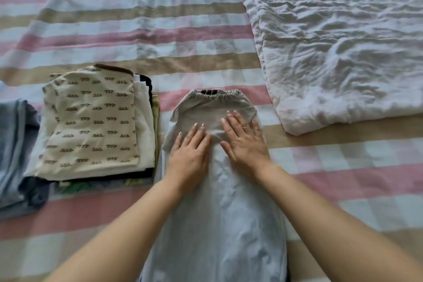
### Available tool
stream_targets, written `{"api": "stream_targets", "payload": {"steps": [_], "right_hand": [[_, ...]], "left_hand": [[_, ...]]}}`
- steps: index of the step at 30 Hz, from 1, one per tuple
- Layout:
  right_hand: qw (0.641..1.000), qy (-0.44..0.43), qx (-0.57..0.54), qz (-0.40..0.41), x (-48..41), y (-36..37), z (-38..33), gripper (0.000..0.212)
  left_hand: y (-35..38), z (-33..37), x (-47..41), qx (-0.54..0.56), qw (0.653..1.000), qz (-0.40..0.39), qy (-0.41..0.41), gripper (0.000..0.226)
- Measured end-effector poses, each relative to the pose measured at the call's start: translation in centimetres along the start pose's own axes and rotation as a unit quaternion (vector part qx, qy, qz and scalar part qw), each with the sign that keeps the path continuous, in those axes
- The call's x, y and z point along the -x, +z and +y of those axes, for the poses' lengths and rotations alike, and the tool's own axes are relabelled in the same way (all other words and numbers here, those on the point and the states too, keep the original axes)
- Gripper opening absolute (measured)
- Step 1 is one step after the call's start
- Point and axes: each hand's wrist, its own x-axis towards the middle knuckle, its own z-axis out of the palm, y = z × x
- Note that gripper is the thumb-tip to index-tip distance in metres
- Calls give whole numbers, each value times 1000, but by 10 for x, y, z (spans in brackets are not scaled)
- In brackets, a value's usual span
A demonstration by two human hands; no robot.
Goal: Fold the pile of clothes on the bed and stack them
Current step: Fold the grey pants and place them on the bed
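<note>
Pale elastic-waist trousers (pixel 217 190) lay lengthwise on the striped bedsheet (pixel 137 36), just right of the folded stack (pixel 91 126). The left hand (pixel 190 151) and right hand (pixel 245 142) pressed flat, fingers spread, gripping nothing: apparently smoothing. Next likely folding hem toward waistband; the hem was cut off below.

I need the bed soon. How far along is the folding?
Done: a stack of folded clothes, patterned cream top uppermost, beside folded blue items. In hand: both hands, left hand and right hand, flat on pale elastic-waist trousers, laid out long, not yet folded short or stacked. No unfolded pile in view.
</note>
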Motion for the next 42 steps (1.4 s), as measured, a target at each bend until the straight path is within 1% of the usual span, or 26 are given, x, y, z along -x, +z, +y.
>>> {"api": "stream_targets", "payload": {"steps": [2, 3, 4, 6, 7, 9, 10, 13, 15, 17, 18, 20, 21, 23, 24, 26, 28, 30, 33, 35, 36, 37, 39, 42], "right_hand": [[998, -12, -45, 45, 50, 1, -31, 54], [996, -19, -58, 60, 79, 9, -46, 52], [997, -24, -63, 47, 105, 18, -58, 52], [999, -19, -34, 9, 151, 35, -68, 55], [1000, -3, -15, -4, 167, 43, -66, 56], [999, 51, -14, -3, 179, 51, -53, 60], [997, 78, -22, -3, 186, 56, -45, 61], [991, 131, -24, -21, 197, 67, -28, 57], [989, 141, -27, -23, 206, 67, -27, 55], [989, 139, -44, -25, 221, 60, -34, 55], [989, 133, -64, -13, 230, 57, -40, 55], [987, 84, -127, 51, 258, 48, -58, 53], [984, 36, -150, 89, 273, 43, -67, 50], [970, -59, -176, 155, 312, 43, -82, 37], [964, -96, -182, 167, 331, 46, -88, 31], [957, -155, -190, 157, 369, 56, -96, 26], [955, -191, -189, 123, 399, 68, -97, 24], [961, -193, -180, 82, 418, 78, -93, 27], [973, -185, -139, 5, 430, 89, -85, 41], [973, -195, -116, -49, 434, 91, -81, 52], [971, -200, -111, -65, 434, 91, -80, 57], [970, -203, -110, -72, 434, 90, -79, 62], [970, -203, -122, -58, 434, 88, -79, 67], [965, -199, -168, -2, 439, 86, -83, 61]], "left_hand": [[0, 20, 51, 44, 997, 41, 44, 44], [6, 27, 77, 46, 997, 34, 58, 45], [13, 31, 100, 40, 998, 9, 54, 49], [23, 29, 141, 21, 998, -51, -2, 58], [30, 21, 157, 11, 997, -67, -37, 61], [41, 1, 175, -9, 994, -48, -97, 63], [44, -7, 181, -22, 993, -36, -112, 64], [44, -15, 188, -19, 991, -33, -128, 57], [42, -12, 197, -15, 991, -23, -132, 55], [36, -2, 214, 12, 992, 1, -125, 58], [32, 5, 224, 41, 994, 20, -102, 56], [24, 23, 248, 92, 995, 48, 0, 47], [23, 32, 262, 105, 991, 58, 59, 42], [22, 48, 295, 122, 980, 57, 145, 34], [22, 52, 310, 131, 974, 50, 178, 34], [25, 57, 342, 142, 964, 27, 221, 37], [32, 55, 368, 148, 960, -2, 236, 38], [41, 48, 385, 159, 962, -20, 221, 39], [52, 37, 401, 169, 967, -39, 187, 38], [57, 34, 409, 152, 970, -49, 184, 35], [58, 33, 411, 143, 971, -48, 187, 39], [60, 33, 414, 133, 972, -43, 191, 44], [62, 37, 420, 105, 971, -17, 214, 55], [67, 51, 427, 77, 955, 20, 286, 65]]}}
